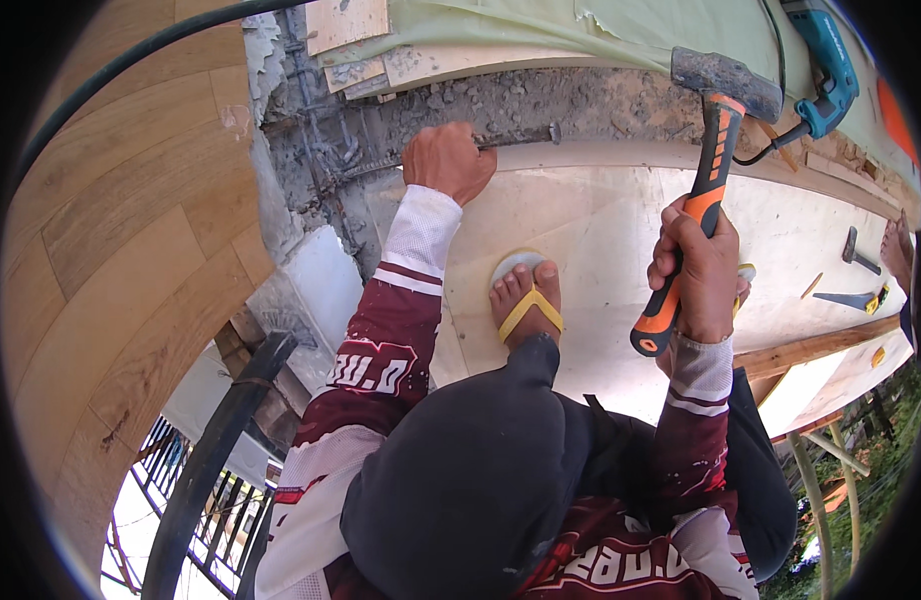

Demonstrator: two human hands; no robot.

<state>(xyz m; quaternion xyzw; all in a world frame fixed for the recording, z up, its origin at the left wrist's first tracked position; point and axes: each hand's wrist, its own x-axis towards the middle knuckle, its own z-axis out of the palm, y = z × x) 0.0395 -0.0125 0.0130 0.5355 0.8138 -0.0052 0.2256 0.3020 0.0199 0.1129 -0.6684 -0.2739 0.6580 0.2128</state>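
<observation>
My left hand is closed round a steel chisel, its struck end jutting out to the right. The chisel lies low along a broken concrete edge, pointing toward exposed rebar; its working tip is hard to make out. In my right hand is a sledgehammer, gripped by its orange and black handle. The heavy grey head is raised to the right of the chisel, apart from it.
Plywood lies under my sandalled feet. A teal power drill, a small hammer and a handsaw lie to the right, near another person's foot. Wood-look flooring, a black cable and a railing are at left.
</observation>
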